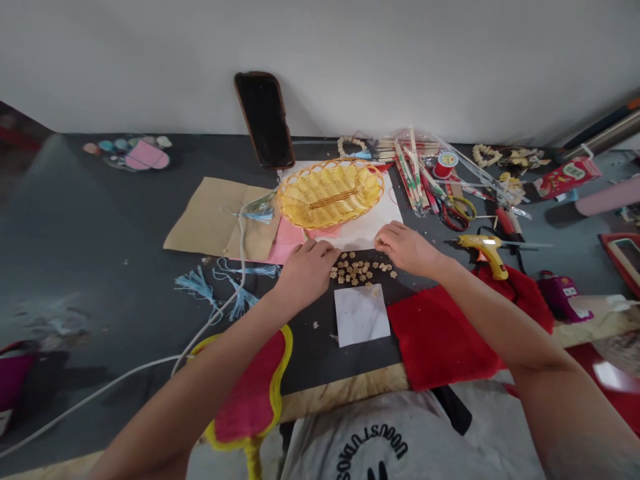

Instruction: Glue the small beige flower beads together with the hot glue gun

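Small flower-shaped wooden beads [355,272] lie in a loose cluster on the dark table between my hands. My left hand [311,265] is at the left edge of the beads, back up, its fingers bent together and their tips hidden. To the right and slightly above the cluster, my right hand [404,248] is closed, at the edge of a white sheet [387,220]; whatever it pinches is hidden. Just below the beads lies a square of white paper [361,323] with a bead or two at its top edge. A yellow woven basket [330,197] stands beyond both hands.
Blue tassels [197,285] and a white cable [243,253] lie left, near brown paper [215,217]. A yellow glue gun [484,250], scissors [457,210] and red cloth [445,333] are right. A phone [265,120] leans on the wall. A yellow-edged pink piece [250,387] sits under my left forearm.
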Demonstrator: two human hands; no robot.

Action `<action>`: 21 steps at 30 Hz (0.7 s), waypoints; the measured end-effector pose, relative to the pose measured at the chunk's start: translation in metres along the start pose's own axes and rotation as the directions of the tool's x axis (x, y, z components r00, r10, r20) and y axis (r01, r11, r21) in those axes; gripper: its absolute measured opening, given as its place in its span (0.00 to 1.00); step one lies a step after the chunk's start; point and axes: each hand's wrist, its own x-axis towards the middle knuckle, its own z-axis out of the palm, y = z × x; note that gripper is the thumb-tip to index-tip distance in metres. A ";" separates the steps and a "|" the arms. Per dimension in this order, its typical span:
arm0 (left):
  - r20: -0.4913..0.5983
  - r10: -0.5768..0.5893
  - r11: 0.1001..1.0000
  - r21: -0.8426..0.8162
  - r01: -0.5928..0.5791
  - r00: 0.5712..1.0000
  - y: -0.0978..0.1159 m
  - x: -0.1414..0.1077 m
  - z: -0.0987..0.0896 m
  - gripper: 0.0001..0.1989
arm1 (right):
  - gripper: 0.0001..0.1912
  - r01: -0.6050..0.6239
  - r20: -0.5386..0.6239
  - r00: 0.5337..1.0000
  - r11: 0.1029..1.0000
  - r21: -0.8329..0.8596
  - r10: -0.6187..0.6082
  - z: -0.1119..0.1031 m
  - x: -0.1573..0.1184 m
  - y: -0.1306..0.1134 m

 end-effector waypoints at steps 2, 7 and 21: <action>-0.004 0.003 1.000 0.001 -0.003 1.000 0.000 0.000 0.000 0.17 | 0.09 0.048 0.011 0.999 0.999 0.004 -0.048 0.005 0.002 0.000; -0.007 -0.006 1.000 0.011 0.006 1.000 0.001 -0.002 0.001 0.17 | 0.11 0.148 0.075 0.987 0.988 -0.055 -0.143 0.019 0.011 0.005; -0.042 -0.003 0.999 -0.040 0.001 0.999 -0.003 -0.008 -0.003 0.17 | 0.07 0.064 0.222 0.975 0.982 -0.180 -0.023 0.003 0.018 -0.006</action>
